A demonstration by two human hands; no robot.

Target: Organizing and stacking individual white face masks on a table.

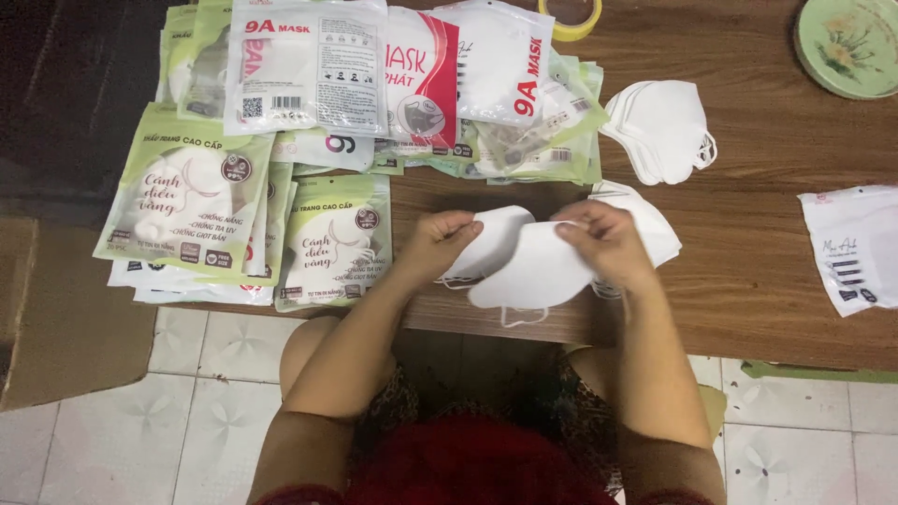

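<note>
My left hand (438, 240) and my right hand (603, 239) both pinch the upper edge of a bunch of white folded face masks (524, 269) held just above the near edge of the wooden table (748, 150). An ear loop hangs below the masks. A few more white masks (655, 224) lie under and behind my right hand. A separate pile of white masks (662, 129) rests farther back on the table.
Several green-and-white and red-and-white mask packets (318, 103) are heaped at the back left. A white flat pouch (853, 245) lies at the right edge. A tape roll (571, 17) and a green plate (847, 42) sit at the back. Cardboard (65, 318) lies on the tiled floor.
</note>
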